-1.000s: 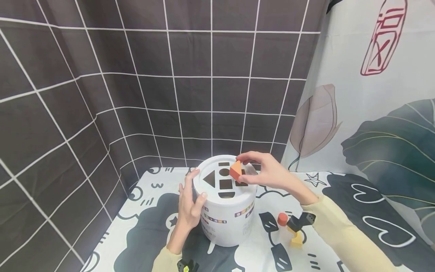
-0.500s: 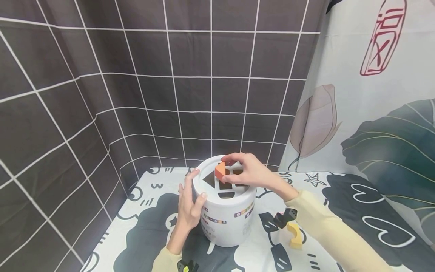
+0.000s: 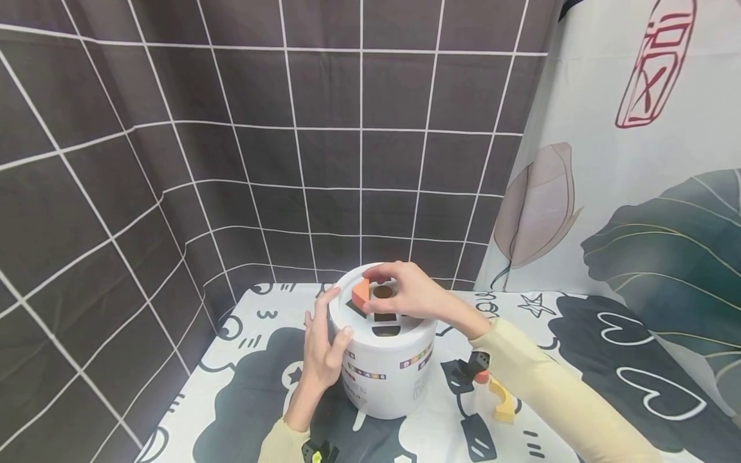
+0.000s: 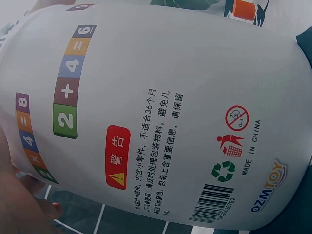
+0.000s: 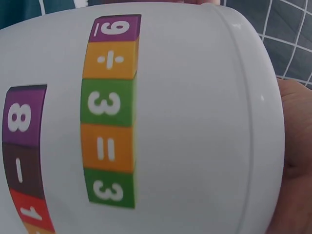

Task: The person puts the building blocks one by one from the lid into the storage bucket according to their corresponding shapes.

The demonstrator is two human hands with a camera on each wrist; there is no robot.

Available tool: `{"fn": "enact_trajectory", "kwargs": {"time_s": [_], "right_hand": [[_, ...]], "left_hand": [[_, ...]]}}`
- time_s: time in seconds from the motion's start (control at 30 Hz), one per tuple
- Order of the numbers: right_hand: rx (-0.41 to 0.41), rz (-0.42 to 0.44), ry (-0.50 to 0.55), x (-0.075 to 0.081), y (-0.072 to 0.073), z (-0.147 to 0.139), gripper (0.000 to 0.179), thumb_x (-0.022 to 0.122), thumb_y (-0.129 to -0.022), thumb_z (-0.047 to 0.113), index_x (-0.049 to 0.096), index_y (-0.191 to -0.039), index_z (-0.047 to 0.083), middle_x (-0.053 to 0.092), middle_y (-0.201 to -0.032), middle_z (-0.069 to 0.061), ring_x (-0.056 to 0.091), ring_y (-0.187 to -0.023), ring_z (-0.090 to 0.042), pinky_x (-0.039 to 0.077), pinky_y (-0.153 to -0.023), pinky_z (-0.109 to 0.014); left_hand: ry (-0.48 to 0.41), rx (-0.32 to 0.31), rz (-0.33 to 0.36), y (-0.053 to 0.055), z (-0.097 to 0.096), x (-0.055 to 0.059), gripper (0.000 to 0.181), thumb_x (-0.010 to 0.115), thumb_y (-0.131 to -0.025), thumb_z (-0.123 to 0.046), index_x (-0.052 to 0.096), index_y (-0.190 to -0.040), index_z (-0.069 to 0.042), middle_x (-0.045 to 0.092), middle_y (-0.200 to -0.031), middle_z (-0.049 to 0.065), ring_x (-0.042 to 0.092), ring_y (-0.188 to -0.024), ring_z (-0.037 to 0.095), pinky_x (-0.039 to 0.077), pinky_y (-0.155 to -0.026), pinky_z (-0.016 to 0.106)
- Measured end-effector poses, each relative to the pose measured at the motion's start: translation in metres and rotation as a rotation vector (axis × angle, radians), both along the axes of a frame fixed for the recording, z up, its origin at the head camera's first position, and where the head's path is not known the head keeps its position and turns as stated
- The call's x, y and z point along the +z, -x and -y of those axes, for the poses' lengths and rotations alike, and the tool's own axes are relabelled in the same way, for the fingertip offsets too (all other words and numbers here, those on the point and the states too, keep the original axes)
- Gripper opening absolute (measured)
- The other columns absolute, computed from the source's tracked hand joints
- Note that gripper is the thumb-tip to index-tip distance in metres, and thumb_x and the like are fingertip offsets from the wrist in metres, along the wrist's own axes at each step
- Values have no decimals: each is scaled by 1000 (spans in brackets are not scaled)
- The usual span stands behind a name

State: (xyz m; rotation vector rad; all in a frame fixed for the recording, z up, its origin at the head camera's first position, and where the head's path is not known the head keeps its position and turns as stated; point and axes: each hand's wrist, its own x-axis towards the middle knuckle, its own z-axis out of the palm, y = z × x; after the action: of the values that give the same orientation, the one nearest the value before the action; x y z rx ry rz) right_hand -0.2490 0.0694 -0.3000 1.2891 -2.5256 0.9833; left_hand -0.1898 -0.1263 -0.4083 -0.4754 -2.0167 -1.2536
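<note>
A white toy bucket [image 3: 382,379] stands upright on the patterned cloth, its lid [image 3: 344,315] pierced by several shaped holes. My right hand [image 3: 419,292] pinches an orange triangular block [image 3: 361,294] between thumb and fingers. This block sits at the triangular hole and hides most of it; whether it has entered cannot be seen. With thumb and fingers spread, my left hand [image 3: 323,350] rests against the bucket's left side and rim. In the left wrist view, printed sums and a warning label cover the bucket wall [image 4: 195,73]; part of that hand shows at lower left.
To the right of the bucket lie a red-orange cylinder block [image 3: 482,377], partly behind the wrist camera, and a yellow arch-shaped block [image 3: 503,402]. A dark gridded curtain [image 3: 324,161] hangs behind, with a leaf-printed white curtain [image 3: 550,206] at right.
My right hand has carried the orange triangular block leftward across the lid to the triangular hole and turned it. My left hand has stayed against the bucket.
</note>
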Motion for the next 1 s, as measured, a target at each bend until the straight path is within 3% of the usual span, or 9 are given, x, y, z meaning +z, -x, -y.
{"fn": "enact_trajectory", "kwargs": {"time_s": [0.27, 0.43, 0.7, 1.0], "right_hand": [[-6, -37, -48, -2, -1, 3, 48, 80, -81, 29, 70, -119, 3, 72, -112, -6, 68, -100, -19, 54, -88, -38], [-1, -73, -8, -3, -3, -12, 43, 79, -83, 22, 69, -119, 0, 71, -114, -10, 66, -103, -26, 53, -89, -45], [-122, -104, 81, -9, 0, -79, 32, 75, -86, 12, 69, -115, 1, 71, -112, -10, 66, -102, -30, 52, -90, -51], [-260, -12, -15, -48, -15, -164, 34, 77, -84, 15, 70, -115, 5, 71, -109, -5, 65, -97, -24, 49, -77, -44]], "left_hand": [[-1, -6, -4, 0, -2, -1, 66, 46, -80, -29, 44, -140, -3, 52, -142, 20, 38, -138, 45, 3, -106, 78], [4, 0, -10, 0, -3, -3, 68, 47, -78, -30, 44, -141, -3, 50, -144, 20, 37, -139, 46, 3, -106, 78], [-9, 20, -45, 1, -1, -3, 68, 48, -77, -29, 47, -139, -1, 51, -143, 21, 39, -137, 45, 5, -106, 78], [-5, 15, -47, 2, 0, -3, 68, 48, -77, -30, 47, -139, -2, 52, -143, 20, 38, -137, 48, 4, -106, 77]]}}
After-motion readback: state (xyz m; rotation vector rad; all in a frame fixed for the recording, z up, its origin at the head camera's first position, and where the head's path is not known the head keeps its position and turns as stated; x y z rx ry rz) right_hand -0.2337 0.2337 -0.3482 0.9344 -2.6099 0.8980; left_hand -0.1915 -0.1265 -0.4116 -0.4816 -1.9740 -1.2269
